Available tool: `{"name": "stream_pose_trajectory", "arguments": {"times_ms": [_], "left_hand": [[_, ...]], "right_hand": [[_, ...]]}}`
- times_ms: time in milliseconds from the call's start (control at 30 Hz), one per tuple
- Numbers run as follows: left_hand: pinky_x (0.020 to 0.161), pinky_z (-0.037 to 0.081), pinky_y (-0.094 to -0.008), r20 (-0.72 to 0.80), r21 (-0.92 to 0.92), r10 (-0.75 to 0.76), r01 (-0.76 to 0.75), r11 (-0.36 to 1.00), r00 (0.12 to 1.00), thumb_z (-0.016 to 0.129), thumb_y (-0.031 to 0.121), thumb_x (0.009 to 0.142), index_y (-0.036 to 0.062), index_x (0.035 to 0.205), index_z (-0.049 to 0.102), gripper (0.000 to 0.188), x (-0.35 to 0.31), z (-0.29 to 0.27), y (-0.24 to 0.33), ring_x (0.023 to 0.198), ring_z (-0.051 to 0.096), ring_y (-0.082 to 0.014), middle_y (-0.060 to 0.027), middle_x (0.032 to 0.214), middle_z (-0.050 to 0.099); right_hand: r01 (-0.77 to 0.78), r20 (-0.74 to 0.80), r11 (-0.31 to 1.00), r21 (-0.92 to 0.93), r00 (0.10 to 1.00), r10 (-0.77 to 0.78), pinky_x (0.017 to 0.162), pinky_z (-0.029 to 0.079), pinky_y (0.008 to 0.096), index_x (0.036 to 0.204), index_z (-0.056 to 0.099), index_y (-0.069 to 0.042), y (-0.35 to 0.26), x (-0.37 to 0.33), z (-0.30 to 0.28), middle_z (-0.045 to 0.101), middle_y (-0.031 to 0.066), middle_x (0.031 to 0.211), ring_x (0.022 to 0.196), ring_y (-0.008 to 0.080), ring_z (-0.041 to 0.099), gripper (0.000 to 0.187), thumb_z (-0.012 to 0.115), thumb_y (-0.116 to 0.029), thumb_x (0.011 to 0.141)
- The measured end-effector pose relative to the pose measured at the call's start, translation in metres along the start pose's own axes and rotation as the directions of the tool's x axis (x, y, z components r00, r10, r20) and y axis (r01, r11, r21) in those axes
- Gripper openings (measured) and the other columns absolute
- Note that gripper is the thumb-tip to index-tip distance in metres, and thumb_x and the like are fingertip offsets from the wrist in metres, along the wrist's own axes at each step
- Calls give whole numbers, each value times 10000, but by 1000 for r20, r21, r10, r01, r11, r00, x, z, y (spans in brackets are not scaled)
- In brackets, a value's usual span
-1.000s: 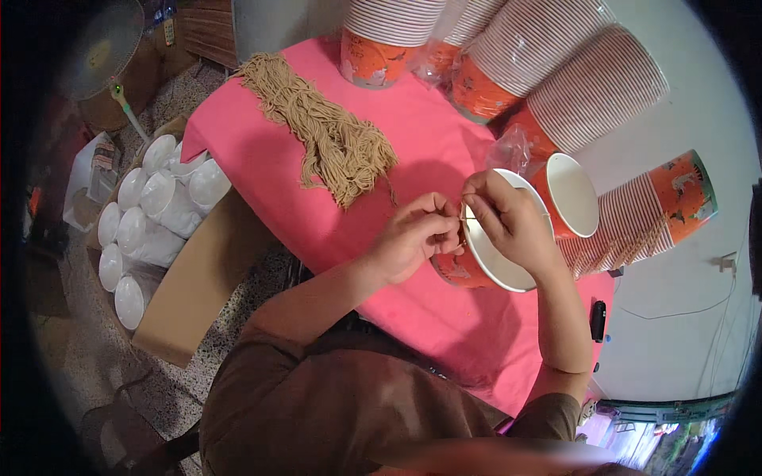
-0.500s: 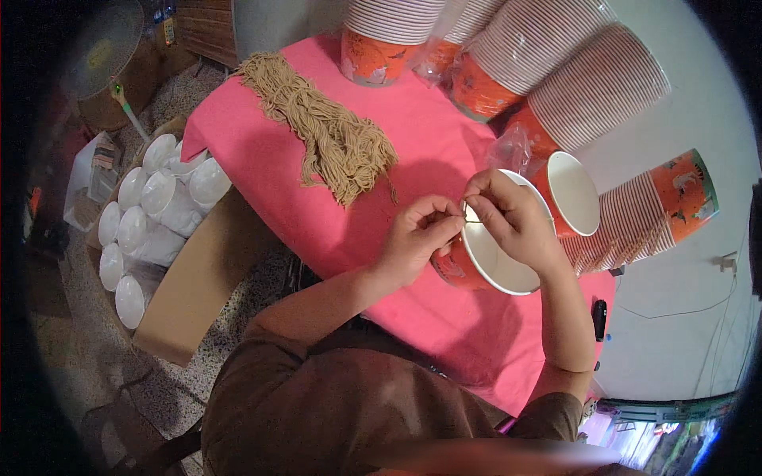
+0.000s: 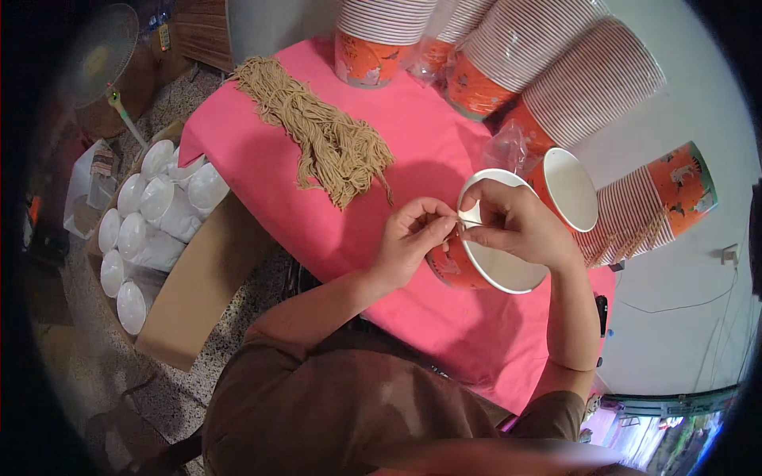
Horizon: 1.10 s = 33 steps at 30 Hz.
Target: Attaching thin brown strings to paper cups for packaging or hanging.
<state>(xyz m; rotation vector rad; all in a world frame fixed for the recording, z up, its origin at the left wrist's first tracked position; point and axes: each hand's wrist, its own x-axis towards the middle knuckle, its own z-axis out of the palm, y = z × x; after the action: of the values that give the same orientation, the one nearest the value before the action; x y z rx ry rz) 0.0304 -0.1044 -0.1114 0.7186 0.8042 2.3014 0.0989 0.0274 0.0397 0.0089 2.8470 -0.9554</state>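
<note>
An orange paper cup (image 3: 476, 270) with a white inside lies tilted on the pink tablecloth (image 3: 333, 238). My right hand (image 3: 520, 226) grips the cup's rim from above. My left hand (image 3: 414, 238) pinches something thin at the rim next to the right fingers; it looks like a beige string, too small to be sure. A bundle of beige strings (image 3: 325, 135) lies on the cloth to the upper left of my hands. A second open cup (image 3: 567, 186) stands just beyond my right hand.
Long stacks of orange paper cups (image 3: 556, 71) lie along the table's far and right sides. A cardboard box (image 3: 198, 278) with stacked white lids (image 3: 151, 214) stands left of the table. A fan (image 3: 99, 59) is on the floor at the far left.
Both hands have shifted a little on the cup's rim, and the cup has tipped slightly. The fingers still meet at the same spot.
</note>
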Motion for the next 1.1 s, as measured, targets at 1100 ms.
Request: {"name": "stream_pose_trajectory", "arguments": {"times_ms": [1100], "left_hand": [[588,417,-196,-28,143,-4,8,990,1000,605,77,907,50,973,615,72,1,-6,6,669,503,-35,20,817,599]], "right_hand": [[143,-179,985,93,976,-125,620,466,299,927,599,29,8,-2,0,600,96,731,670,179,595,98,603,-17,840]]}}
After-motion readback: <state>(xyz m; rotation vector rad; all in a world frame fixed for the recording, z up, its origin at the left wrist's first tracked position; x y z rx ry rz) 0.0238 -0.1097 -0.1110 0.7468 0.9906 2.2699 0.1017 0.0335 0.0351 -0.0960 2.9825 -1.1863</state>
